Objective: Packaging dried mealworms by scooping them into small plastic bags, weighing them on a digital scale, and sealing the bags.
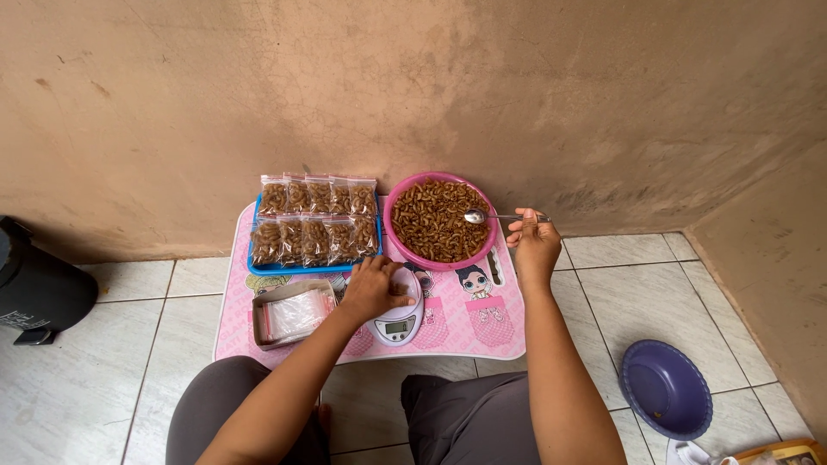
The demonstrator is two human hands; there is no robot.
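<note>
I see my right hand (534,245) with its grip closed on a spoon (495,216) over the pink bowl's (392,226) rim. My left hand (376,288) rests flat, holding nothing, on the scale (398,325) near the counter's (500,331) front edge; open floor lies right.

Brown plaster wall (413,86), pale tiled floor (655,284)

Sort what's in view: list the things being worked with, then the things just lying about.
In use:
right hand holding spoon
pink bowl of brown snacks
left hand on white scale
blue tray of filled bags
box of empty bags

Lying about:
purple bowl on floor
black container
</note>
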